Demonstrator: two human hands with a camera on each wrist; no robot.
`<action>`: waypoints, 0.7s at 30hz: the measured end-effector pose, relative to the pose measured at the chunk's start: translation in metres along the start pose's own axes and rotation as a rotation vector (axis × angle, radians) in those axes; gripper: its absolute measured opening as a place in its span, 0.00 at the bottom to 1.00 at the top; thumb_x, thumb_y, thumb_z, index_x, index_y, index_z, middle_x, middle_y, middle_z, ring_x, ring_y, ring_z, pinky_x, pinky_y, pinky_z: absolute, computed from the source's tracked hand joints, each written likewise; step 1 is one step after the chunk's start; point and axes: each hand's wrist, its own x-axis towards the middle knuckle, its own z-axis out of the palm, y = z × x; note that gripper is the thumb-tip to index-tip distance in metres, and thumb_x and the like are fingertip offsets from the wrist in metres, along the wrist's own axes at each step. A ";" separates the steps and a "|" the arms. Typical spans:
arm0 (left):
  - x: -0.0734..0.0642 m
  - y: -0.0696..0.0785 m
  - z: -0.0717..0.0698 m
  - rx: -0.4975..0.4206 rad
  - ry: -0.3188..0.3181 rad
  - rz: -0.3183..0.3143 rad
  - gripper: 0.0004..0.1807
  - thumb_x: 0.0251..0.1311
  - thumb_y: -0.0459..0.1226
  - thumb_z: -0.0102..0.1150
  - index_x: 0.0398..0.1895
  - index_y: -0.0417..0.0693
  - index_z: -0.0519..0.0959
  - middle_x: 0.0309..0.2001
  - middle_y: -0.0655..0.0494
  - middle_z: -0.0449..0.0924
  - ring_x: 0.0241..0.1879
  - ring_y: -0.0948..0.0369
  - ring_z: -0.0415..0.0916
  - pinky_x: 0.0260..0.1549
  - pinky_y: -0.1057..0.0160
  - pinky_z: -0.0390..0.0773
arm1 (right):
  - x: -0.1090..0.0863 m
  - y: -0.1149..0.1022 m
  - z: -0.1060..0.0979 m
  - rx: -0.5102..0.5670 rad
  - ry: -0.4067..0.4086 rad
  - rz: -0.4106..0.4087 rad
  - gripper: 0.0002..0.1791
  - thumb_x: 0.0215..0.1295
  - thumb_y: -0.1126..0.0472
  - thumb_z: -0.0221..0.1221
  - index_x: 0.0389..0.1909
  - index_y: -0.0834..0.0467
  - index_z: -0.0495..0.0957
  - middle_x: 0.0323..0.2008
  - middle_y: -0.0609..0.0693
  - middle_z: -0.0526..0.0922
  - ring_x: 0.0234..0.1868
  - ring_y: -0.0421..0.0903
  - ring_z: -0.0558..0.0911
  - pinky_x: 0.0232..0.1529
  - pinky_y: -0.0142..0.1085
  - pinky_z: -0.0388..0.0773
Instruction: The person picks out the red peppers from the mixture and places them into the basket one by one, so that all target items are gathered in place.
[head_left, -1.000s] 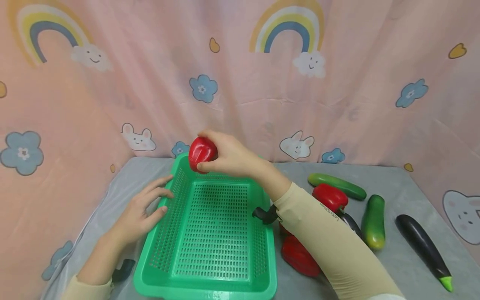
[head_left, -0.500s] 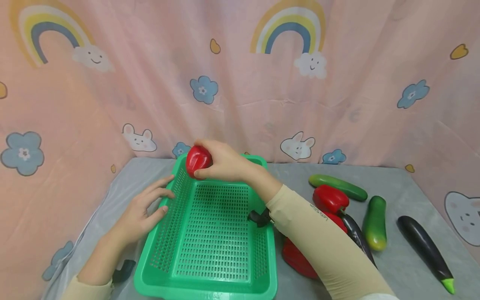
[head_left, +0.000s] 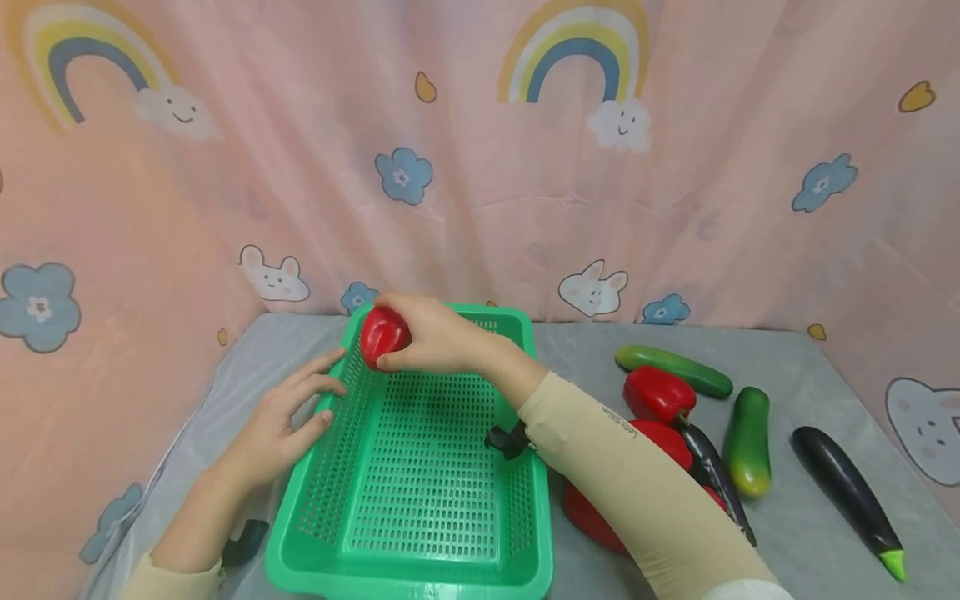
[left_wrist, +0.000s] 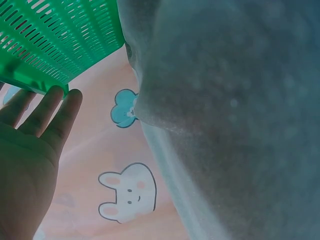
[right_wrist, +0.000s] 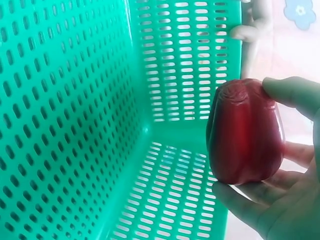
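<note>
My right hand [head_left: 431,335] grips a glossy red bell pepper [head_left: 384,337] between thumb and fingers, over the far left corner of a green plastic basket [head_left: 408,575]. In the right wrist view, thumb and fingertips clasp the bell pepper [right_wrist: 246,132] at its two ends, with the perforated basket walls behind it. My left hand [head_left: 281,425] rests with spread, nearly straight fingers on the basket's left rim. From the left wrist view, the fingertips of the left hand [left_wrist: 35,135] meet the basket's edge [left_wrist: 62,87].
Right of the basket lie more red bell peppers [head_left: 658,393], partly hidden by my right sleeve [head_left: 622,467]. Near them are two green cucumbers [head_left: 748,442], a dark eggplant [head_left: 712,471] and another eggplant [head_left: 843,487] farther right. A pink patterned curtain [head_left: 480,167] hangs behind the grey-covered table [head_left: 795,367].
My right hand has moved down and a little left with the bell pepper, toward the basket's far left corner. The left hand has stayed on the rim.
</note>
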 end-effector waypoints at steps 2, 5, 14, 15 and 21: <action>0.000 0.000 0.000 0.002 0.000 0.002 0.16 0.67 0.26 0.60 0.54 0.49 0.83 0.80 0.47 0.70 0.78 0.44 0.69 0.67 0.40 0.73 | 0.000 0.001 0.001 -0.003 -0.008 0.003 0.46 0.67 0.51 0.73 0.81 0.56 0.64 0.65 0.48 0.78 0.62 0.45 0.79 0.50 0.35 0.85; 0.001 -0.001 0.001 0.002 0.000 0.003 0.15 0.68 0.27 0.61 0.54 0.49 0.83 0.80 0.47 0.70 0.78 0.44 0.68 0.70 0.47 0.72 | 0.000 0.004 0.004 -0.014 -0.017 0.004 0.45 0.67 0.52 0.73 0.81 0.57 0.65 0.65 0.48 0.79 0.62 0.45 0.79 0.51 0.35 0.85; -0.001 -0.002 0.002 -0.019 0.017 0.018 0.14 0.67 0.27 0.62 0.54 0.47 0.83 0.79 0.43 0.71 0.78 0.44 0.68 0.73 0.69 0.60 | -0.002 0.008 0.012 -0.036 -0.073 0.027 0.45 0.68 0.52 0.72 0.82 0.57 0.64 0.66 0.50 0.78 0.63 0.46 0.78 0.51 0.36 0.85; -0.001 -0.002 0.002 -0.021 0.018 0.019 0.14 0.67 0.27 0.62 0.54 0.47 0.83 0.79 0.42 0.71 0.78 0.44 0.68 0.73 0.69 0.60 | -0.002 0.008 0.013 -0.042 -0.078 0.029 0.45 0.68 0.52 0.72 0.82 0.57 0.64 0.67 0.50 0.77 0.64 0.47 0.77 0.51 0.36 0.85; -0.001 -0.001 0.002 -0.021 0.016 0.020 0.14 0.68 0.27 0.62 0.54 0.46 0.82 0.78 0.42 0.71 0.78 0.46 0.68 0.73 0.71 0.59 | -0.003 0.014 0.018 -0.089 -0.097 0.036 0.44 0.69 0.51 0.72 0.81 0.57 0.65 0.67 0.51 0.77 0.64 0.47 0.77 0.52 0.38 0.85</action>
